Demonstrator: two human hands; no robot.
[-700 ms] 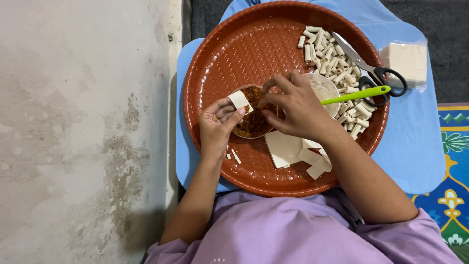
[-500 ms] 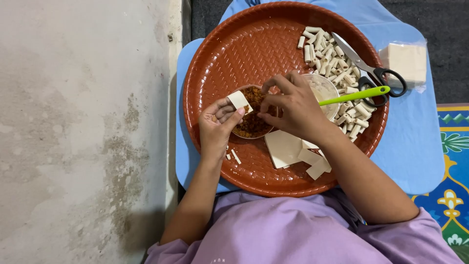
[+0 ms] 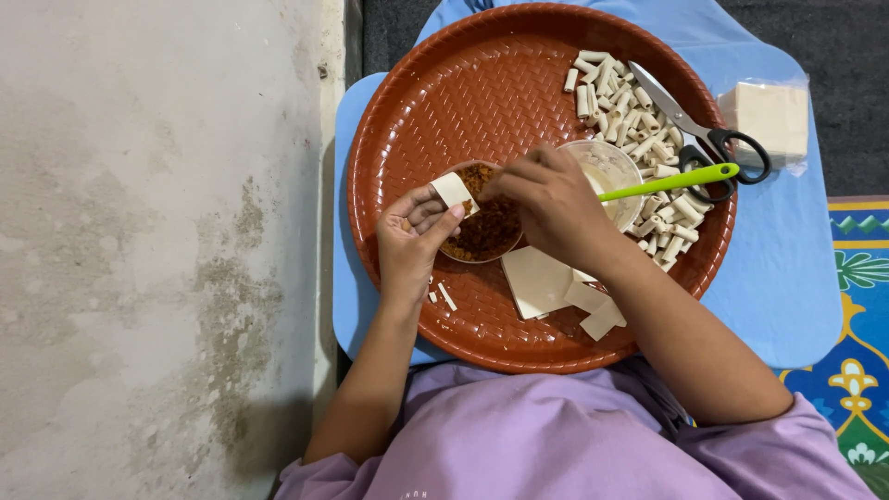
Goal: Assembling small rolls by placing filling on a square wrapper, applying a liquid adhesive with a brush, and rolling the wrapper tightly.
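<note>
Over the tray [image 3: 417,120], left hand [image 3: 412,245] pinches a wrapper square [image 3: 453,191]; right hand [image 3: 556,208] pinches filling beside scissors [image 3: 694,130].

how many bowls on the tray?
2. A bowl of brown filling sits mid-tray under the hands; a clear bowl with a green-handled utensil sits just right of it, partly hidden by the right hand. The hands could hide more.

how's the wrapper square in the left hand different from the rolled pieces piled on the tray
The wrapper square is flat and open, pinched in the left hand; the rolled pieces are short tubes. The square is one piece held above the filling bowl; the rolls lie heaped on the tray. Both are pale cream.
</note>
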